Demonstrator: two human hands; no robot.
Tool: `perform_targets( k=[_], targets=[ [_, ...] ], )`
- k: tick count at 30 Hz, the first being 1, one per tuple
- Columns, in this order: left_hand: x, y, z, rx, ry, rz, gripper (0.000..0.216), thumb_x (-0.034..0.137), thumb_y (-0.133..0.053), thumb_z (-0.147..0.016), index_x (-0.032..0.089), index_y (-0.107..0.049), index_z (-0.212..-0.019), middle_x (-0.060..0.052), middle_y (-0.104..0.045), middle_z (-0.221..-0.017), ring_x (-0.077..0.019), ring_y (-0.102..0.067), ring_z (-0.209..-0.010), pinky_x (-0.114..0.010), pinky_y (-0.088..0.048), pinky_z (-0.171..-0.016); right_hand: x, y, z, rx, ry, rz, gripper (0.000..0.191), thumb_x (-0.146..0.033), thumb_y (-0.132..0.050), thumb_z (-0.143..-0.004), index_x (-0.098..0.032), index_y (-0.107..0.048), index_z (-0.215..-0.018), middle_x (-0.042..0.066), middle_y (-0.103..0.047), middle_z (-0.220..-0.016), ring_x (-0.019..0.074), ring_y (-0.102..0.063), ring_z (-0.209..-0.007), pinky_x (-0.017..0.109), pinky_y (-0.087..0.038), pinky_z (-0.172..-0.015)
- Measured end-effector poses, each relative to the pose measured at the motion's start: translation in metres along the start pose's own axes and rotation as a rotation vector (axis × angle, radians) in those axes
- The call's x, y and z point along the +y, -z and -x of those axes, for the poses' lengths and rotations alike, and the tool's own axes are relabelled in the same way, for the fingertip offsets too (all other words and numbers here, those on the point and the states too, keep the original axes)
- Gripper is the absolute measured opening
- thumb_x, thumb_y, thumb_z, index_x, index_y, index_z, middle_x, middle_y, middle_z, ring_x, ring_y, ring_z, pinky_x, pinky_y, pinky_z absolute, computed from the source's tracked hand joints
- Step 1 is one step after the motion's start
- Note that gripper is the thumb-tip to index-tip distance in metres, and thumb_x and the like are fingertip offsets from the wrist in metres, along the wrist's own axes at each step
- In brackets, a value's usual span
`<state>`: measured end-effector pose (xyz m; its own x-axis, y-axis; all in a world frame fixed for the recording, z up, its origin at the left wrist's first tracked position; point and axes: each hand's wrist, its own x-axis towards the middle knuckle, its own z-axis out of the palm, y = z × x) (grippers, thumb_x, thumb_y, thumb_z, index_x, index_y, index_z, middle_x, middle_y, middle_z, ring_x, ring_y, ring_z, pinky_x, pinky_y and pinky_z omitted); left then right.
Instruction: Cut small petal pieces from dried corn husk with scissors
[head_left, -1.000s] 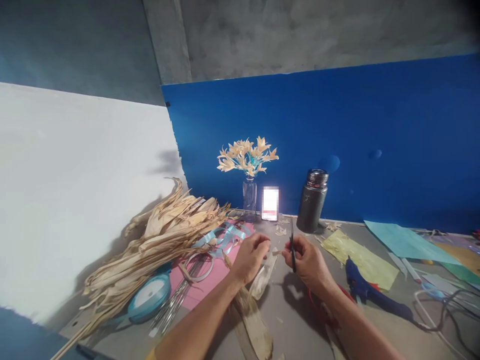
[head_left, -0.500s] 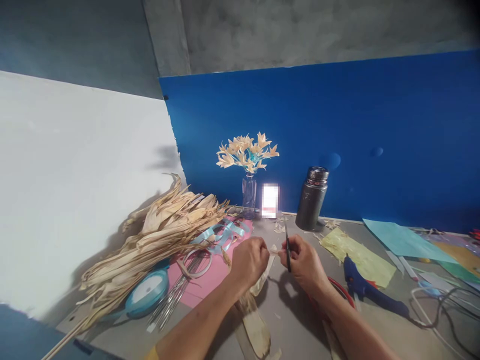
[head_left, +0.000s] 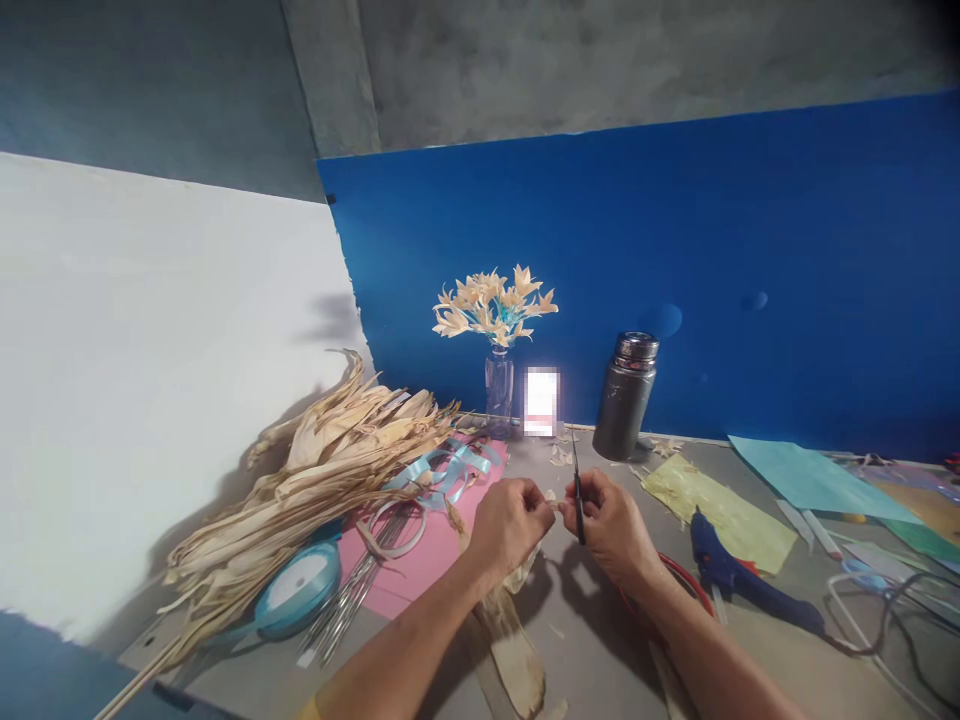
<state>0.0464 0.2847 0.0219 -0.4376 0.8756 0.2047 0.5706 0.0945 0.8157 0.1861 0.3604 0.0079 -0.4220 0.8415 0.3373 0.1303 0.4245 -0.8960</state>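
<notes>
Scissors [head_left: 578, 505] with dark blades pointing up and away are held in my right hand [head_left: 616, 530], whose fingers are curled. My left hand [head_left: 511, 528] is closed in a pinch beside it. Between the fingertips of both hands shows a small pale piece of corn husk [head_left: 556, 506], mostly hidden by the fingers. Below my left wrist, broad strips of dried husk [head_left: 512, 650] lie on the grey table [head_left: 592, 665]. A pink sheet [head_left: 390, 575] is to the left of my left hand.
A pile of dried corn husks [head_left: 322, 460], a teal ribbon roll [head_left: 300, 590] and metal wires [head_left: 352, 600] lie left. Behind stand a glass vase [head_left: 499, 390] of husk flowers [head_left: 495, 300] and a dark flask [head_left: 626, 400]. Right are a blue glue gun [head_left: 742, 580] and yellow paper [head_left: 724, 510].
My left hand has moved slightly right, so its fingertips are now nearer my right hand. The scissors stay in my right hand, with their tip a little higher.
</notes>
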Motion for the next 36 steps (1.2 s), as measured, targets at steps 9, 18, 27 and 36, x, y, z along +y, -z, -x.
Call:
perform_targets(
  k=[9, 18, 27, 36],
  targets=[
    [-0.003, 0.008, -0.005, -0.124, -0.041, 0.295, 0.020, 0.033, -0.055, -0.078, 0.017, -0.066, -0.075, -0.001, -0.062, -0.066, -0.0144, -0.056, -0.061, -0.024, -0.038, -0.056, 0.001, 0.001, -0.001, -0.034, -0.060, -0.054, 0.021, -0.034, -0.067, -0.066, -0.018, -0.061, -0.079, -0.002, -0.060, -0.065, 0.0144, -0.052, -0.058, 0.024, -0.040, -0.051],
    [-0.006, 0.016, -0.008, 0.018, -0.119, 0.078, 0.013, 0.017, -0.049, -0.072, 0.018, -0.062, -0.067, -0.001, -0.060, -0.062, -0.0147, -0.054, -0.060, -0.026, -0.037, -0.059, 0.001, 0.006, -0.004, -0.004, -0.095, -0.100, 0.023, -0.035, -0.067, -0.065, -0.019, -0.060, -0.081, -0.003, -0.058, -0.064, 0.0141, -0.051, -0.059, 0.024, -0.040, -0.053],
    [0.002, 0.012, -0.003, -0.114, -0.067, 0.253, 0.012, 0.027, -0.060, -0.071, 0.017, -0.062, -0.064, 0.000, -0.059, -0.056, -0.0132, -0.052, -0.054, -0.024, -0.038, -0.054, 0.009, 0.008, -0.006, -0.071, -0.072, -0.057, 0.021, -0.034, -0.066, -0.070, -0.018, -0.060, -0.082, -0.004, -0.056, -0.063, 0.0124, -0.046, -0.057, 0.024, -0.036, -0.052],
    [-0.001, 0.015, -0.005, -0.131, -0.042, 0.284, 0.008, 0.023, -0.058, -0.067, 0.017, -0.058, -0.061, 0.001, -0.058, -0.054, -0.0130, -0.053, -0.053, -0.024, -0.038, -0.052, -0.003, 0.009, -0.001, -0.189, -0.082, -0.150, 0.026, -0.037, -0.070, -0.069, -0.018, -0.063, -0.085, -0.002, -0.061, -0.069, 0.0133, -0.051, -0.060, 0.024, -0.038, -0.054]
  ],
)
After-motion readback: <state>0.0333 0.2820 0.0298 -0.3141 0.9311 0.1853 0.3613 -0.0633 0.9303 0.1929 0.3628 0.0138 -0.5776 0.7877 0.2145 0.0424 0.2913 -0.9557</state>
